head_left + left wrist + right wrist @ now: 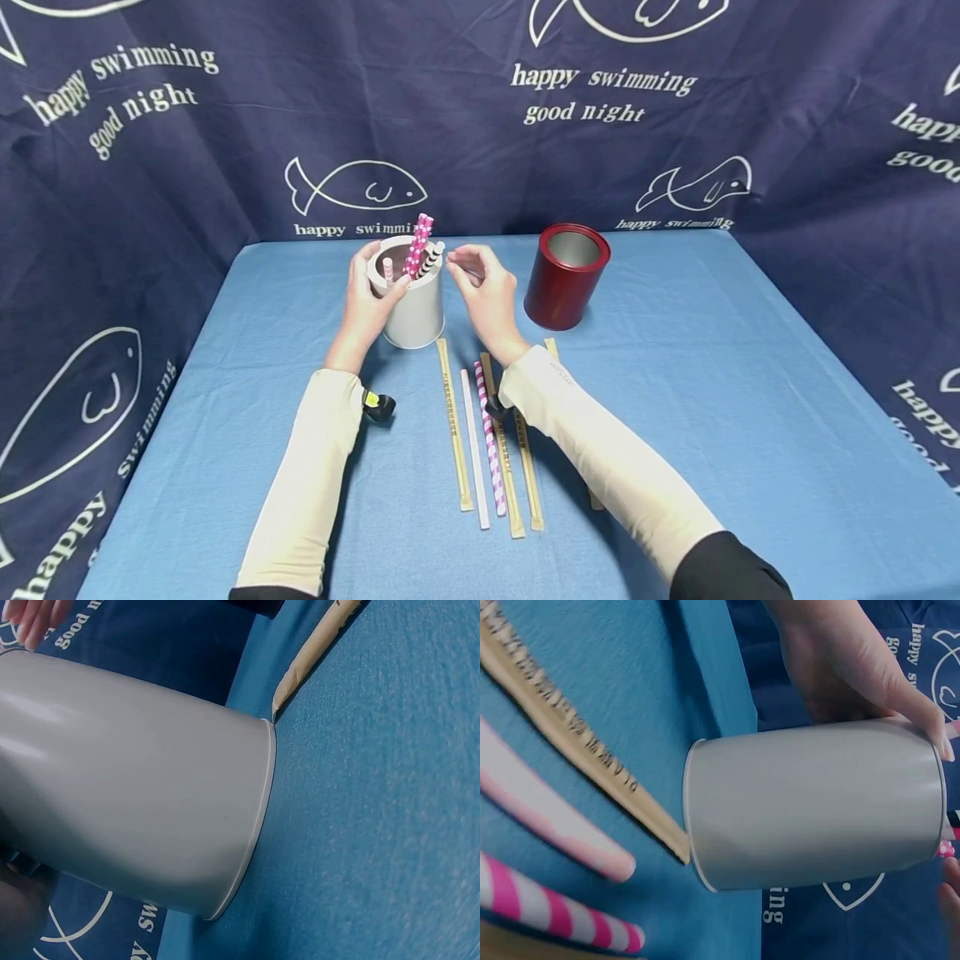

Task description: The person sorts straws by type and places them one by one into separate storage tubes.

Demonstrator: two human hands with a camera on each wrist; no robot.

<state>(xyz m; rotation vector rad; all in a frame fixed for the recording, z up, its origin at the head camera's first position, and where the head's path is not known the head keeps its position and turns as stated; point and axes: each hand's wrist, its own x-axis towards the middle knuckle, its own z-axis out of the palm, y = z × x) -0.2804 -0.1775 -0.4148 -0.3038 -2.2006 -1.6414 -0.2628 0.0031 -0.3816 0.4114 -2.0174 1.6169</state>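
We see the pale can [415, 321] standing on the left half of the blue desk [750, 375]; the left hand [366, 312] has its fingers clamped on it near the rim; the right hand [491, 300] is just beside the rim, its fingers loosely bent and holding nothing we can see. Out of the can's mouth we see pink dotted straws [418, 246], a black-banded straw [431, 260] and a pink-banded straw [387, 268]; the red can [558, 287] stands apart, beyond the right hand. Nearer us lie wrapped straws [453, 433], a plain pale straw [475, 450] and a pink-striped straw [489, 437], roughly side by side; the right sleeve [600, 450] crosses above some wrapped ones and hides parts of them. The desk wears a smooth cloth; around it hangs a navy curtain [465, 108], printed with white fish and lettering.
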